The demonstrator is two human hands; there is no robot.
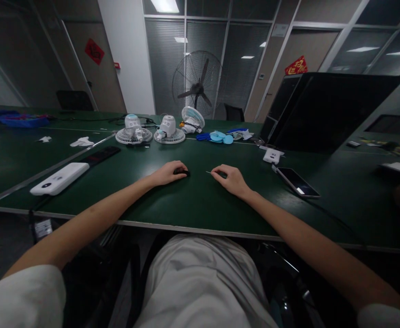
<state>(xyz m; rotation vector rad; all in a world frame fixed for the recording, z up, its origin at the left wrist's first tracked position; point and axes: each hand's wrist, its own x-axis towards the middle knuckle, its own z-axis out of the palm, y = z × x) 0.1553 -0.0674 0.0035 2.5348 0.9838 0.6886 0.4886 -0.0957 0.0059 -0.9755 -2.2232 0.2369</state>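
Both my forearms reach out over a dark green table (193, 205). My left hand (170, 172) rests on the tabletop, its fingers curled round a small black object (182, 172). A short way to the right, my right hand (230, 178) pinches a thin pin-like metal piece (208, 172) that points left toward the black object. The two hands are apart, with bare table between them.
Three small white desk fans (133, 132) (168, 130) (192, 119) stand at the back, with blue blade parts (220, 136) beside them. A phone (296, 181) lies right, a white device (59, 178) left. A black box (326, 111) and a large floor fan (197, 82) stand behind.
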